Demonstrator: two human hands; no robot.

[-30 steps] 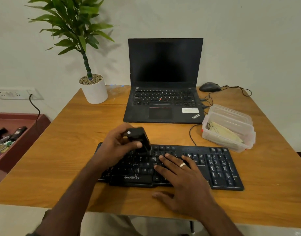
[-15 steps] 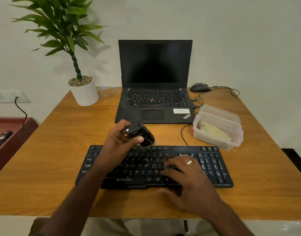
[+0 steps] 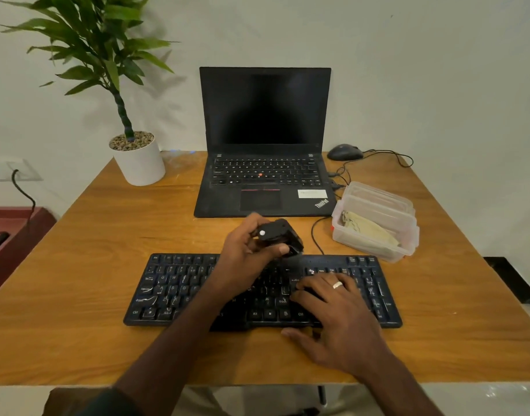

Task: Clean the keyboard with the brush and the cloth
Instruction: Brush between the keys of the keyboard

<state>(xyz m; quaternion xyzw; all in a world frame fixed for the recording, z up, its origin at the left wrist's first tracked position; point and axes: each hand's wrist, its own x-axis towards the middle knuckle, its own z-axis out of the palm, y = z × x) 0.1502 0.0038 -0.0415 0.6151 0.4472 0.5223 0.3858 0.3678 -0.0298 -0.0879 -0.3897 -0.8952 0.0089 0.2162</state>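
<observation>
The left hand (image 3: 245, 253) is lifting the small black block-shaped brush (image 3: 277, 235) off the keys: a second ago its bristle end was pressing into the upper rows of the flat black plastic keyboard (image 3: 179, 288), and now it is hovering over the back edge, tilted to the right. The fingers and thumb are staying wrapped round the brush body. The right hand (image 3: 338, 313) is sliding rightward across the keys, fingers spread flat, steadying the keyboard on the wooden surface (image 3: 107, 235). That suggests one brushing stroke is ending and the next is being lined up (probably further right). The crumpled pale cloth (image 3: 368, 229) is waiting in the clear plastic tub (image 3: 374, 244), untouched. Both forearms are hiding the middle keys, and the bristles are too dark to make out.
</observation>
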